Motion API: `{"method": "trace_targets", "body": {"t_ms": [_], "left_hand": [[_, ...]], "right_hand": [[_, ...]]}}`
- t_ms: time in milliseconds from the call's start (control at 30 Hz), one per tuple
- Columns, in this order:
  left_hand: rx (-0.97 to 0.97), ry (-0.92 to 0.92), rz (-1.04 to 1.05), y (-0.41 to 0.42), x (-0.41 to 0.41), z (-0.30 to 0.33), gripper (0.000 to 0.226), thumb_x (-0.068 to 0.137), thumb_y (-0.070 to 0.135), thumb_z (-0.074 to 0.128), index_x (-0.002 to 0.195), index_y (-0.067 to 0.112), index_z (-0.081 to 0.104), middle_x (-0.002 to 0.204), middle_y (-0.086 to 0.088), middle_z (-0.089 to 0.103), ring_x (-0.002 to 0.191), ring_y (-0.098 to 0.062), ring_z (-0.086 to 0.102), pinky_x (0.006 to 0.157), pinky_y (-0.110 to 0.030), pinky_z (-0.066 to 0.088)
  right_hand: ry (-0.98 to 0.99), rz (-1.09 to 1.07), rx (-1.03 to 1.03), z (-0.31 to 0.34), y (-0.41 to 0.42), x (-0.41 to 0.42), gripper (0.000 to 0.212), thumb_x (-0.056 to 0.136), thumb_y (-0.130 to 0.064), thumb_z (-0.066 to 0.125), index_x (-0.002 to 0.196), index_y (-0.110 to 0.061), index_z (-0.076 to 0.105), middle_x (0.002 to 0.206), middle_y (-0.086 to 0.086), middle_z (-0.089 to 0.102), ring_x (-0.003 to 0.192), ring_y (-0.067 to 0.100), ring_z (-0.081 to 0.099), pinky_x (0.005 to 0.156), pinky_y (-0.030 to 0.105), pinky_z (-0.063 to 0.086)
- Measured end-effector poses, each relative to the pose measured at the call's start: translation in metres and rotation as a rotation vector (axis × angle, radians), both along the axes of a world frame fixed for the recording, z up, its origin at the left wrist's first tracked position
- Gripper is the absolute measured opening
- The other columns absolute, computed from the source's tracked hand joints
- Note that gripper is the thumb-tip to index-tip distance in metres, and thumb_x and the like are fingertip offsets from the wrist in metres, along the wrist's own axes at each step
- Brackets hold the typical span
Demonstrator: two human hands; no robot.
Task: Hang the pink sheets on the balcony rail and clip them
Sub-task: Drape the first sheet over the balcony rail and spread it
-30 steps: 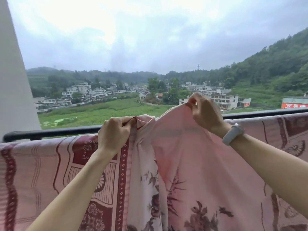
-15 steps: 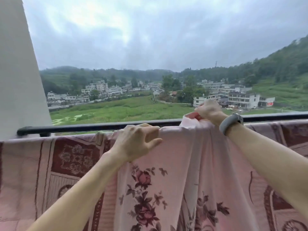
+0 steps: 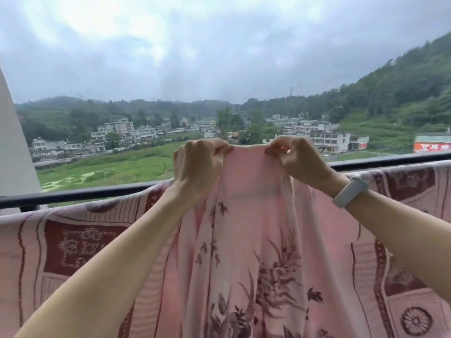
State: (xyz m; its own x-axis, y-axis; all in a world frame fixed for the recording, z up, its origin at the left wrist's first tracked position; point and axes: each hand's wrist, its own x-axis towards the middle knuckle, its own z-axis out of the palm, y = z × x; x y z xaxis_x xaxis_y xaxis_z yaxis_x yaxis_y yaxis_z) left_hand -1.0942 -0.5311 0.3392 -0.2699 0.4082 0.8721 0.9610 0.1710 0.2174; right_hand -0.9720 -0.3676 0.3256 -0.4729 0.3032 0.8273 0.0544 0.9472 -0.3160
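A light pink sheet (image 3: pixel 249 240) printed with dark flowers hangs down in front of me. My left hand (image 3: pixel 197 167) and my right hand (image 3: pixel 296 159) each pinch its top edge and hold it up above the black balcony rail (image 3: pixel 73 195). The hands are close together, with a short stretch of the edge taut between them. A thicker pink and maroon patterned sheet (image 3: pixel 73 245) lies draped over the rail behind it, across the whole width. I see no clips.
A white wall or pillar (image 3: pixel 12 154) stands at the left end of the rail. Beyond the rail lie green fields, village buildings and a wooded hillside. A grey band (image 3: pixel 350 195) sits on my right wrist.
Both hands have risen from rail height and come closer together, lifting the floral sheet's top edge above the rail. My left hand now pinches the edge instead of resting at the rail.
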Motion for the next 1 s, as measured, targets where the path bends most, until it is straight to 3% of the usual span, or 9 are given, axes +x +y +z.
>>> {"method": "trace_targets", "body": {"t_ms": [133, 267, 333, 400, 467, 567, 700, 867, 1000], "left_hand": [[0.012, 0.023, 0.022, 0.038, 0.007, 0.034, 0.019, 0.088, 0.029, 0.056, 0.097, 0.02, 0.07, 0.088, 0.001, 0.073, 0.067, -0.01, 0.055, 0.076, -0.027, 0.046], [-0.675, -0.158, 0.031, 0.068, -0.005, -0.001, 0.037, 0.091, 0.043, 0.043, 0.087, 0.016, 0.067, 0.093, -0.008, 0.067, 0.087, -0.026, 0.062, 0.081, -0.035, 0.049], [-0.794, -0.298, 0.014, 0.066, -0.008, -0.016, 0.044, 0.091, 0.047, 0.04, 0.085, 0.012, 0.066, 0.1, -0.012, 0.066, 0.091, -0.029, 0.058, 0.075, -0.031, 0.044], [-0.536, -0.173, -0.013, 0.064, -0.004, -0.021, 0.036, 0.093, 0.041, 0.041, 0.087, 0.015, 0.065, 0.103, -0.011, 0.066, 0.09, -0.029, 0.059, 0.072, -0.032, 0.041], [-0.266, -0.004, -0.123, 0.066, 0.016, -0.025, 0.03, 0.092, 0.037, 0.042, 0.101, 0.019, 0.064, 0.109, -0.004, 0.066, 0.097, -0.025, 0.06, 0.076, -0.031, 0.042], [-0.322, 0.197, -0.258, 0.083, 0.056, -0.038, 0.034, 0.092, 0.045, 0.04, 0.11, 0.025, 0.06, 0.113, 0.005, 0.063, 0.103, -0.017, 0.057, 0.084, -0.029, 0.038], [-0.347, 0.4, -0.153, 0.129, 0.093, -0.055, 0.034, 0.088, 0.051, 0.043, 0.103, 0.026, 0.061, 0.102, 0.006, 0.066, 0.096, -0.017, 0.059, 0.078, -0.03, 0.041], [-0.265, 0.313, -0.038, 0.176, 0.137, -0.061, 0.018, 0.08, 0.039, 0.057, 0.075, 0.027, 0.07, 0.069, 0.007, 0.069, 0.06, -0.018, 0.066, 0.048, -0.023, 0.044], [-0.203, 0.073, 0.024, 0.217, 0.191, -0.058, 0.022, 0.087, 0.034, 0.055, 0.078, 0.019, 0.07, 0.077, -0.002, 0.071, 0.069, -0.03, 0.066, 0.057, -0.03, 0.045]], "right_hand": [[0.088, -0.33, 0.094, 0.043, 0.024, -0.011, 0.017, 0.087, -0.022, 0.057, 0.089, -0.016, 0.072, 0.088, 0.007, 0.072, 0.081, 0.026, 0.064, 0.067, 0.028, 0.047], [-0.273, -0.286, -0.02, 0.031, 0.037, -0.017, 0.015, 0.084, -0.016, 0.059, 0.086, -0.013, 0.074, 0.089, 0.007, 0.072, 0.08, 0.02, 0.064, 0.071, 0.027, 0.051], [-0.512, -0.17, -0.208, 0.011, 0.041, -0.003, 0.016, 0.084, -0.018, 0.062, 0.092, -0.01, 0.072, 0.093, 0.005, 0.072, 0.082, 0.013, 0.062, 0.077, 0.025, 0.049], [-0.436, -0.1, -0.313, -0.007, 0.044, 0.016, 0.019, 0.086, -0.021, 0.059, 0.096, -0.009, 0.071, 0.09, 0.003, 0.071, 0.082, 0.011, 0.062, 0.079, 0.025, 0.047], [-0.225, -0.166, -0.209, -0.023, 0.05, 0.038, 0.021, 0.089, -0.026, 0.054, 0.091, -0.013, 0.07, 0.081, 0.001, 0.071, 0.075, 0.015, 0.064, 0.074, 0.03, 0.049], [-0.186, -0.365, 0.034, -0.047, 0.067, 0.082, 0.034, 0.089, -0.038, 0.041, 0.091, -0.017, 0.068, 0.085, 0.0, 0.071, 0.08, 0.019, 0.064, 0.071, 0.035, 0.05], [-0.262, -0.394, 0.157, -0.069, 0.108, 0.146, 0.042, 0.089, -0.045, 0.035, 0.11, -0.019, 0.061, 0.102, -0.001, 0.067, 0.095, 0.018, 0.059, 0.088, 0.039, 0.045], [-0.313, -0.446, 0.24, -0.076, 0.175, 0.215, 0.049, 0.082, -0.04, 0.04, 0.124, -0.018, 0.051, 0.116, 0.001, 0.06, 0.107, 0.022, 0.053, 0.099, 0.043, 0.035], [-0.221, -0.42, 0.214, -0.074, 0.23, 0.263, 0.037, 0.087, -0.028, 0.051, 0.12, -0.013, 0.054, 0.117, 0.005, 0.06, 0.11, 0.025, 0.053, 0.096, 0.047, 0.04]]}}
